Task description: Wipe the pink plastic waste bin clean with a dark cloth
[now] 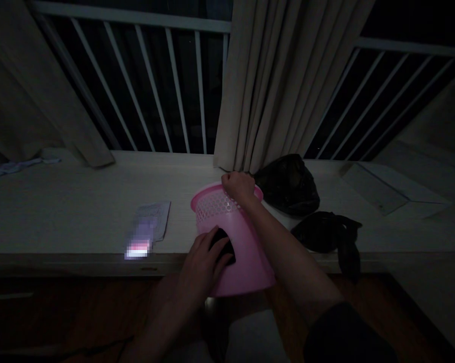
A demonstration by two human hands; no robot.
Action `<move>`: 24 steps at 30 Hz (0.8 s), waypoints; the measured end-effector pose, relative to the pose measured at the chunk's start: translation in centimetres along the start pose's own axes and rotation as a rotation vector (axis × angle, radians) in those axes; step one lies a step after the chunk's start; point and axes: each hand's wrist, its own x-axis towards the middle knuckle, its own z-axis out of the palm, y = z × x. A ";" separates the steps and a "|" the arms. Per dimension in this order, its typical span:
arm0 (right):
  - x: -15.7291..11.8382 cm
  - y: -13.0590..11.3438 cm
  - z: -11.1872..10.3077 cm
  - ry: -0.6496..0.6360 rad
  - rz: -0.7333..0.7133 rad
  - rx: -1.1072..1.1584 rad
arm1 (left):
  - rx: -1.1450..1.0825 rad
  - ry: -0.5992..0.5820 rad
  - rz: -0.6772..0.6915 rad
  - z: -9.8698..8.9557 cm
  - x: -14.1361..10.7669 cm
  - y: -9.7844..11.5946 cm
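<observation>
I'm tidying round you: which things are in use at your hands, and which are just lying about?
In use:
Pink basket; right hand on its rim, left hand at its black patch

Lying about:
Black bags
Papers
White box
Cloth

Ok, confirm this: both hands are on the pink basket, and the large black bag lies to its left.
Wrong side: the head view shows the large black bag to the right of the pink basket. The left hand and right hand are on it.
</observation>
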 end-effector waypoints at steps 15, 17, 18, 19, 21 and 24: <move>0.7 -1.6 0.9 0.018 -0.002 -0.060 | -0.098 0.305 -0.026 3.2 -1.6 -1.6; 0.9 -1.7 1.0 0.024 0.003 -0.080 | -0.107 0.325 -0.038 3.3 -1.6 -1.8; 0.9 -1.7 1.0 0.026 0.007 -0.090 | -0.112 0.336 -0.040 3.4 -1.6 -1.8; 1.0 -1.7 1.1 0.027 0.010 -0.100 | -0.118 0.347 -0.044 3.5 -1.6 -1.7; 1.0 -1.7 1.1 0.025 0.014 -0.120 | -0.139 0.373 -0.066 3.9 -1.6 -1.4; 1.1 -1.5 1.0 0.014 0.010 -0.147 | -0.194 0.420 -0.129 4.6 -1.3 -0.9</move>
